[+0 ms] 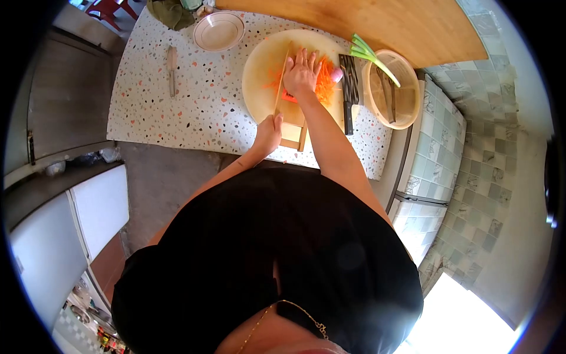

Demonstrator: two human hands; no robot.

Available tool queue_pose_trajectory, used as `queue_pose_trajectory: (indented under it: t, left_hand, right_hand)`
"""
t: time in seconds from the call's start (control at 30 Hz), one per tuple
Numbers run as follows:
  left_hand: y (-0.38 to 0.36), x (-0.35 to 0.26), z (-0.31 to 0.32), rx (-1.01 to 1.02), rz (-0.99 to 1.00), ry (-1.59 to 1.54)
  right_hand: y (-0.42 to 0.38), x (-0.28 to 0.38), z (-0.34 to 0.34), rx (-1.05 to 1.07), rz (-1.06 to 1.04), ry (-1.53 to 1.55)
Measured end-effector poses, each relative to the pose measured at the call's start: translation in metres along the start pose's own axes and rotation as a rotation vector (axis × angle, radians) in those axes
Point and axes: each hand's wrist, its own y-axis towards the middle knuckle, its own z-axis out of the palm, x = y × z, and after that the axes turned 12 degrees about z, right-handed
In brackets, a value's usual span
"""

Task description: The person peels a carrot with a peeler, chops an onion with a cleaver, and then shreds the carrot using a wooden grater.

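Landmark: round cutting board (259, 68) on the speckled counter (194, 106)

- Wooden grater (290, 118) lies across the board's near edge, its lower frame overhanging toward the person, its thin upper rail slanting up over the board
- Left hand (268, 134) at the board's near rim, grip clenched around the grater's lower end, steadying it
- Right hand (302, 72) over the board's centre, fingers spread flat, palm pressing down on an orange piece (289, 96) against the grater; whether the grip closes on the piece cannot be told, the palm hides it
- Shredded carrot (325, 85) heaped on the board, just beside and under the right hand
- Cleaver (349, 88) lies at the board's right edge, blade up, handle toward the person
- Beige basket (394, 88) just right of the board, green onion (371, 56) resting across its rim
- Pale bowl (219, 30) up-left of the board
- Small knife (171, 71) well left of the board
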Motion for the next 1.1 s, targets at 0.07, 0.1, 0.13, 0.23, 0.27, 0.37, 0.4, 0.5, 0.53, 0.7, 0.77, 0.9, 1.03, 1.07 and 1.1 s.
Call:
queue_pose_trajectory:
  t: [0.07,0.1,0.13,0.23,0.27,0.37,0.4,0.5,0.53,0.7,0.77,0.9,1.03,1.07,1.1]
  left_hand:
    - [0.004,-0.004,0.000,-0.020,0.029,0.018]
    - [0.003,0.000,0.004,-0.032,0.049,0.024]
    - [-0.002,0.002,0.007,-0.042,0.062,0.031]
    - [-0.019,0.009,0.005,-0.027,0.060,0.024]
    - [-0.011,0.014,0.004,-0.035,0.066,0.033]
    - [-0.013,0.004,0.001,-0.034,0.009,0.023]
    - [-0.007,0.003,0.000,-0.031,0.021,0.022]
    - [-0.013,0.006,-0.003,-0.024,0.014,0.029]
    - [-0.013,0.007,-0.003,-0.022,0.017,0.028]
    - [-0.008,0.009,-0.002,0.017,0.030,0.061]
    - [-0.008,0.007,-0.004,0.015,0.025,0.059]
    - [-0.009,0.005,-0.005,-0.014,0.045,0.024]
    - [-0.005,0.004,-0.005,-0.002,0.031,0.036]
    - [-0.004,0.003,-0.006,0.003,-0.001,0.030]
    - [-0.006,0.003,-0.006,0.011,-0.033,0.023]
  right_hand:
    - [0.009,0.000,0.000,-0.009,0.025,-0.020]
    - [0.017,0.002,0.000,-0.007,0.051,-0.044]
    - [0.024,-0.001,0.001,-0.017,0.046,-0.028]
    - [0.048,-0.012,0.005,-0.052,0.090,-0.070]
    - [0.060,-0.013,0.008,-0.056,0.083,-0.060]
    - [0.067,-0.024,0.017,-0.114,-0.080,0.168]
    - [0.069,-0.023,0.004,-0.126,-0.079,0.168]
    - [0.043,-0.027,-0.042,-0.077,0.132,0.882]
    - [0.038,-0.029,-0.044,-0.080,0.133,0.881]
    - [0.023,-0.035,-0.027,-0.005,-0.019,0.102]
    - [0.028,-0.041,-0.010,-0.044,-0.065,0.092]
    - [0.014,-0.042,-0.021,-0.112,-0.051,0.040]
    - [-0.028,-0.051,-0.057,0.184,0.025,0.455]
    - [-0.047,-0.050,-0.063,0.189,0.031,0.450]
    - [-0.072,-0.043,-0.074,0.173,0.064,0.517]
